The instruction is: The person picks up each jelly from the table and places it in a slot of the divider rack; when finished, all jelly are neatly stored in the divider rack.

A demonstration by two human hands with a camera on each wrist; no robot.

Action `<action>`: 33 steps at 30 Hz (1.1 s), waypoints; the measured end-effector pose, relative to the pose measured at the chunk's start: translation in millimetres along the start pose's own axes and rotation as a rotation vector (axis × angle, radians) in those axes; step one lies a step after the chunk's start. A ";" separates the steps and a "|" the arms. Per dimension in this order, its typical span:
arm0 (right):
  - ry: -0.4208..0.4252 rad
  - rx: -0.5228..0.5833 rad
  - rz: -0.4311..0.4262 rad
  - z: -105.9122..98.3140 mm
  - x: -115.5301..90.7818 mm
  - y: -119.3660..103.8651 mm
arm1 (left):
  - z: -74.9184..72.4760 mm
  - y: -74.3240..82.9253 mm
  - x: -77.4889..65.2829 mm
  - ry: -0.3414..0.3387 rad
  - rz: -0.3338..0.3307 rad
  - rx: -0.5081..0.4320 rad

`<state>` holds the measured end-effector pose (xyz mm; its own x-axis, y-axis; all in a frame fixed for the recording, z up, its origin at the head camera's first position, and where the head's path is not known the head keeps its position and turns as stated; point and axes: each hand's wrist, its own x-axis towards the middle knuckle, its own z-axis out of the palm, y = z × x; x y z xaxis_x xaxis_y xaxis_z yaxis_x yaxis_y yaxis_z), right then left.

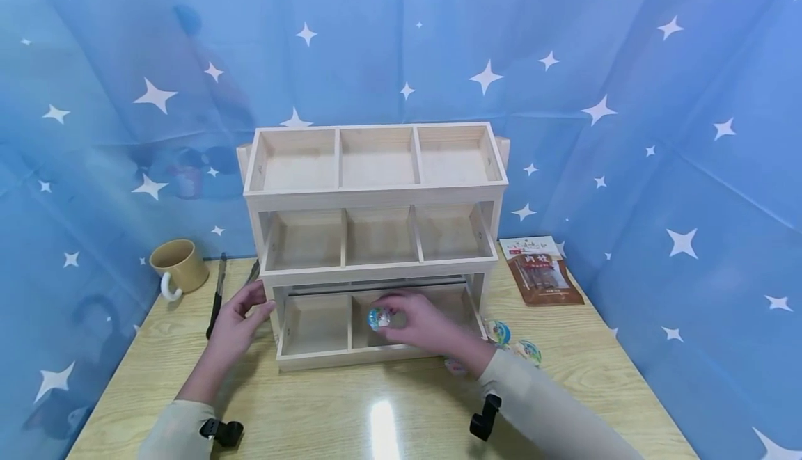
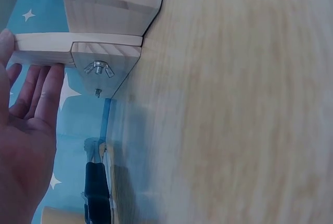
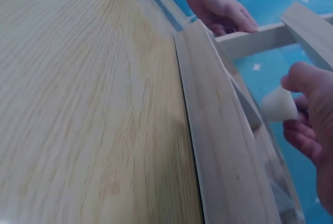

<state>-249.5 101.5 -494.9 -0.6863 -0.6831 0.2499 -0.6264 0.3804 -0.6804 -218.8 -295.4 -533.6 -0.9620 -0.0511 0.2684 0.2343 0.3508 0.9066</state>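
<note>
Preferably, lightly pinch the cup (image 1: 377,318) the right hand (image 1: 416,321) holds; the left hand (image 1: 237,321) grips the rack (image 1: 376,200) at nine o'clock.

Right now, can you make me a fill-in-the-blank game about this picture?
1. The person's ____ hand holds the small cup.
2. The wooden shelf has ____ trays, one above another.
3. In the head view, the yellow mug is on the ____ side of the shelf.
4. The blue curtain has white ____ all over it.

Missing words: right; three; left; stars.
</note>
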 end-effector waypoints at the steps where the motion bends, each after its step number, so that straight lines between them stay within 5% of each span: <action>1: -0.010 0.021 0.006 2.2 3.0 -1.4 | 0.4 -0.3 0.3 0.000 0.002 -0.003; 6: -0.058 0.095 0.027 14.2 17.5 -9.0 | 1.7 -3.1 0.2 0.000 0.014 -0.006; 14: -0.097 -0.006 -0.009 30.3 43.8 -18.8 | 2.1 -3.5 0.0 0.002 0.006 -0.011; 24: -0.219 0.014 -0.009 55.1 79.4 -28.9 | 1.7 -3.9 1.8 0.001 0.017 0.011; 33: -0.227 -0.068 -0.068 77.2 102.9 -33.8 | 1.7 -6.0 2.4 0.007 0.052 -0.019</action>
<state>-270.5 -29.7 -499.3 -0.5458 -0.8281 0.1275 -0.6971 0.3644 -0.6174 -222.8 -296.0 -539.0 -0.9474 -0.0398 0.3174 0.2867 0.3349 0.8976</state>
